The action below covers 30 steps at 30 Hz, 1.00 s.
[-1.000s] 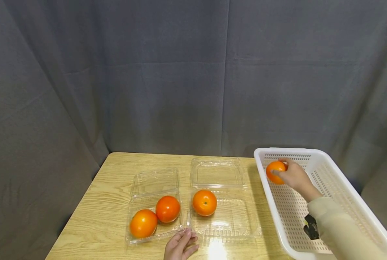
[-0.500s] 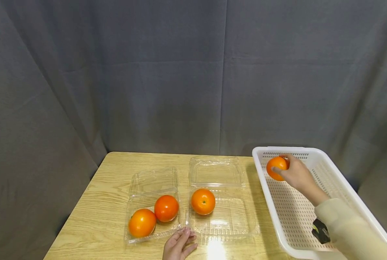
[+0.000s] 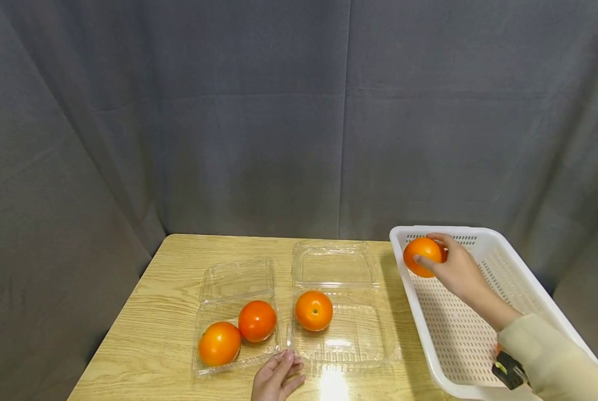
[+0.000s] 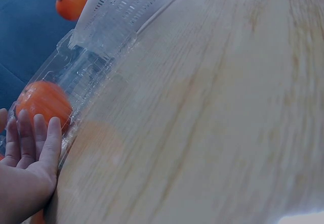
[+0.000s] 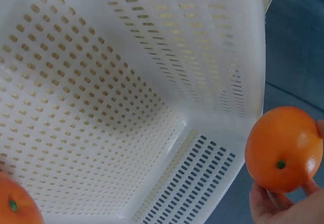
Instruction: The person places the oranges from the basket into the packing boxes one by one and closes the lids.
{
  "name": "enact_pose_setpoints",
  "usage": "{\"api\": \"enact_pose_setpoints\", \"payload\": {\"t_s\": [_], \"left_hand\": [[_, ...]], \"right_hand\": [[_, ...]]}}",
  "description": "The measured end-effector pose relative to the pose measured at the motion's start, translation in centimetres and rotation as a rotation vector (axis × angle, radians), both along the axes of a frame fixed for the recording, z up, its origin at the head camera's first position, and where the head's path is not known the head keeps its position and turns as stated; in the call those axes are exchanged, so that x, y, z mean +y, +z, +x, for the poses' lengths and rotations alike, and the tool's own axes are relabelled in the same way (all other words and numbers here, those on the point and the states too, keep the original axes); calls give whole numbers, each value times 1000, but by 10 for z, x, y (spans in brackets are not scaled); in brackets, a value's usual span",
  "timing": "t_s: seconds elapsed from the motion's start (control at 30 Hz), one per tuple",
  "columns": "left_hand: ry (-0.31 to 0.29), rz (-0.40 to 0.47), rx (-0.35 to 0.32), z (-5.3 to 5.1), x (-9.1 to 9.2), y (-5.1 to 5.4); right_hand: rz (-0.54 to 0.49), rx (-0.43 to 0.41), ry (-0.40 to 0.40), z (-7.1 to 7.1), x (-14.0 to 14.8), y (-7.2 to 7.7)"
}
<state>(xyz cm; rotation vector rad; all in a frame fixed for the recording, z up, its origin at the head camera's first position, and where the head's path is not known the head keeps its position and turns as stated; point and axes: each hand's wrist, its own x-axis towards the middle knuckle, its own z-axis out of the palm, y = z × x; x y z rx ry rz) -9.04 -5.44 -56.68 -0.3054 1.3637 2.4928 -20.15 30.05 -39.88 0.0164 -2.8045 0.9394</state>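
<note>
My right hand (image 3: 461, 275) grips an orange (image 3: 422, 257) at the far left of the white basket (image 3: 426, 340). In the right wrist view the held orange (image 5: 283, 148) shows its green stem button, level with the basket rim. My left hand (image 3: 272, 380), its fingers fairly straight in the left wrist view, is at the front edges of two open clear plastic clamshell boxes. The right box (image 3: 364, 328) holds one orange (image 3: 314, 311) on its left side. Two oranges, one rear (image 3: 257, 321) and one front (image 3: 219, 343), sit in the left box (image 3: 205, 313).
Another orange (image 5: 17, 204) lies on the basket floor, mostly hidden by my sleeve in the head view. Both clear lids, left (image 3: 237, 280) and right (image 3: 335, 266), lie folded back on the wooden table (image 3: 153, 323). A grey curtain (image 3: 258, 139) hangs behind.
My right hand has lifted the orange from inside the basket to about rim height, drifting slightly left. The left hand and the boxes stay in place.
</note>
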Motion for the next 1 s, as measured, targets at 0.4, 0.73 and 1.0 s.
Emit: {"api": "enact_pose_setpoints", "payload": {"t_s": [0.4, 0.73, 1.0], "left_hand": [[-1, 16, 4, 0, -1, 1], [-6, 7, -5, -1, -1, 1], [-12, 16, -1, 0, -1, 0]], "right_hand": [[-119, 71, 76, 15, -21, 7], [-195, -26, 123, 23, -47, 10], [-227, -86, 140, 29, -64, 8]]}}
